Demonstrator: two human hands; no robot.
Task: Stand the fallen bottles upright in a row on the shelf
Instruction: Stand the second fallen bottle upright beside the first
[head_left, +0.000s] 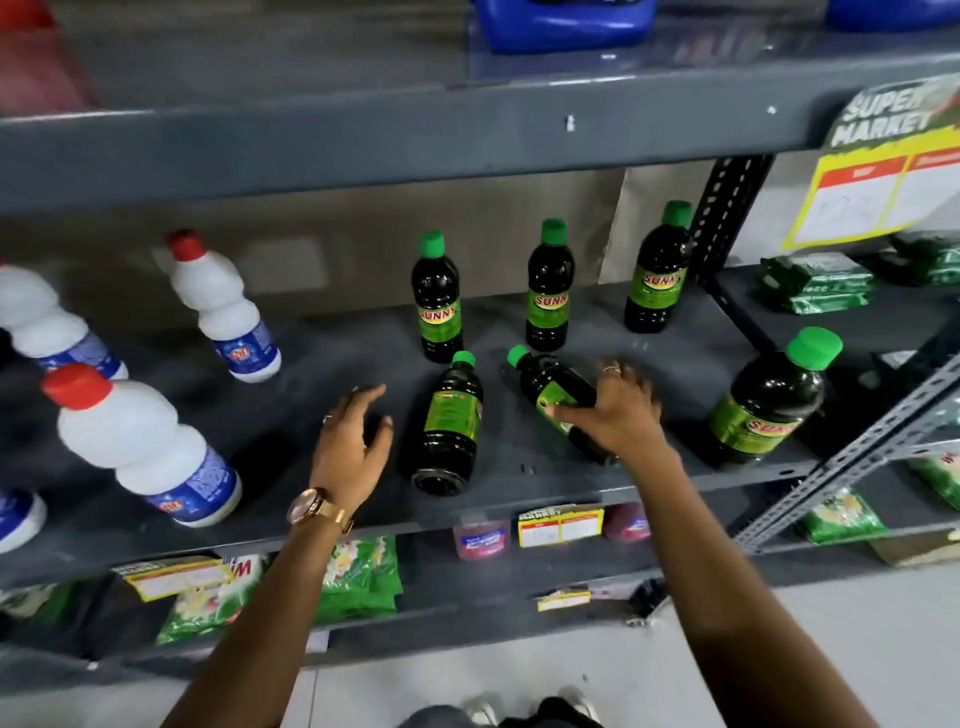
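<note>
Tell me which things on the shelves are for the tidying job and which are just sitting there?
For the job:
- two fallen dark bottles with green caps
- four standing dark bottles with green caps, e.g.
- grey metal shelf
- left hand, right hand

Just there:
- white bottles with red caps
- green packets
- yellow price tag
- blue jug

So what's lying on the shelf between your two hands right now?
In the head view, one fallen dark bottle with a green cap lies between the left hand and the right hand.
</note>
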